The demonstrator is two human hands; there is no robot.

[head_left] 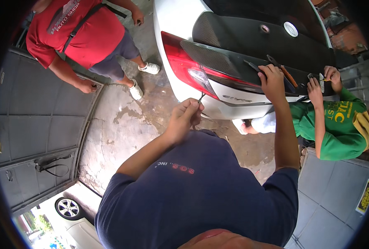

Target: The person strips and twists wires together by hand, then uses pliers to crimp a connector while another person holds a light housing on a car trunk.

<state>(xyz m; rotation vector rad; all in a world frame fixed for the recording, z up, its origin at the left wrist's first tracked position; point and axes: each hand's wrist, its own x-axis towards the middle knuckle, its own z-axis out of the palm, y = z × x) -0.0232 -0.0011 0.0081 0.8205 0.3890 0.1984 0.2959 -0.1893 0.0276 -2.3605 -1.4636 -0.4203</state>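
Note:
In front of my chest, my left hand [186, 115] is closed in a pinch on a thin dark cord-like piece [201, 97], close to the corner of the red and clear tail light [192, 70]. Over the rear edge of the white car's trunk lid, the fingers of my right hand [272, 83] curl around the end of a slim grey pointed tool [252, 65]. Just beside that hand, an orange-handled tool [289, 77] with a dark end lies on the black carbon-patterned trunk surface [217, 58].
At the right, a person in a green shirt [338, 128] works with both hands at the trunk edge. A person in a red shirt [91, 35] stands at the left, beside grey metal gates [35, 133]. A round white item [290, 29] sits on the trunk.

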